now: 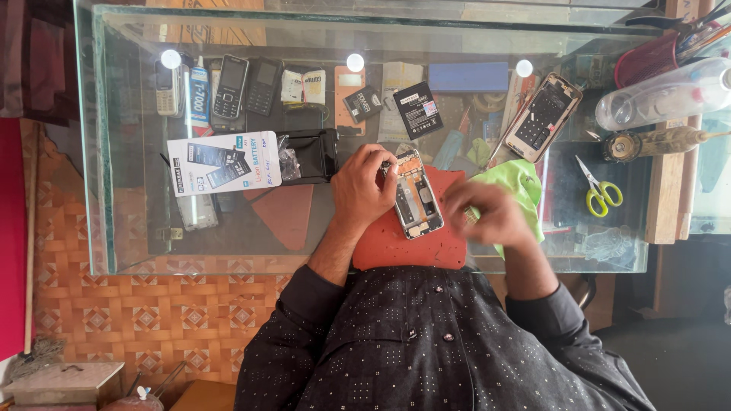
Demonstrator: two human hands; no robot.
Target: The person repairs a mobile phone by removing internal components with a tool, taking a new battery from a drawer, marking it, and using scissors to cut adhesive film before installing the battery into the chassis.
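Head cam, looking down at glass tabletop. L hand curled round the left edge of an opened phone, back cover off, insides showing; fingers pinch its top-left corner and hold it steady. Phone lies tilted on an orange-red work mat, between both hands, right in front of the person's chest.

R hand just right of the phone, motion-blurred; fingers bent inward toward the phone's lower right edge. Can't tell if it grips anything or touches the phone. Under and behind R hand: bright green cloth, partly covered by it.

Beyond L hand, far side: black tray-like box, white flat product box w/ phone pics further left. Past those, a row of small keypad phones, a glue tube, a few battery packs.

Beyond R hand: second opened phone w/ gold-tone frame, lying diagonal. Further right, well apart from R hand: yellow-handled scissors, clear plastic bottle on its side, red holder w/ tools.

Person wears dark dotted shirt, sleeves pushed up to forearms. Patterned orange tile floor seen thru and below the glass.
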